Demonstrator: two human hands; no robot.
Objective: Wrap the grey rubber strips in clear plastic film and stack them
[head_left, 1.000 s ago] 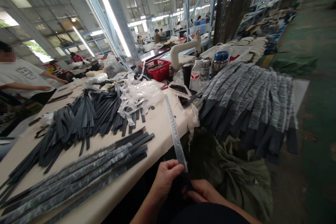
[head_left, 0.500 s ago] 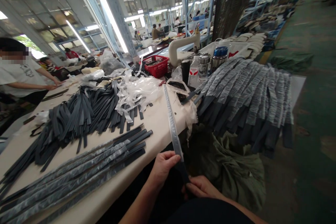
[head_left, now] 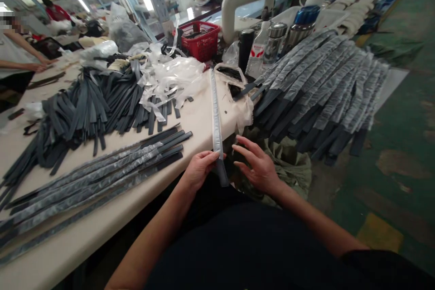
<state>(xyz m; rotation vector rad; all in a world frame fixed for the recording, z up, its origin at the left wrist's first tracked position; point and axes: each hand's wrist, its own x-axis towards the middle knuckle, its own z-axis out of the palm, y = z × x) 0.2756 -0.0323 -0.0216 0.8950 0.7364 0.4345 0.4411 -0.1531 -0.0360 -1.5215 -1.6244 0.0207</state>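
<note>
A dark strap (head_left: 222, 174) wrapped for most of its length in clear plastic film (head_left: 215, 113) reaches from the table toward me. My left hand (head_left: 200, 167) pinches it between thumb and fingers, close to where the film ends and the bare dark end hangs past the table edge. Just right of the strap, my right hand (head_left: 256, 165) is raised with its fingers spread, holding nothing and apart from the strap. Several film-wrapped straps (head_left: 112, 186) lie side by side on the table to the left. A large stack of wrapped straps (head_left: 322, 86) rests at the right.
Behind the wrapped row lies a heap of unwrapped dark straps (head_left: 88, 108), with crumpled plastic film (head_left: 173, 77) beside it. A red basket (head_left: 200, 45), a bottle (head_left: 257, 50) and a blue-lidded flask (head_left: 303, 25) stand farther back. Green cloth (head_left: 292, 167) hangs below. Another person's arm (head_left: 23, 50) is far left.
My right hand has let go of the strap's bare end and opened to its right. The left hand keeps its pinch on the strap. The view has tilted downward.
</note>
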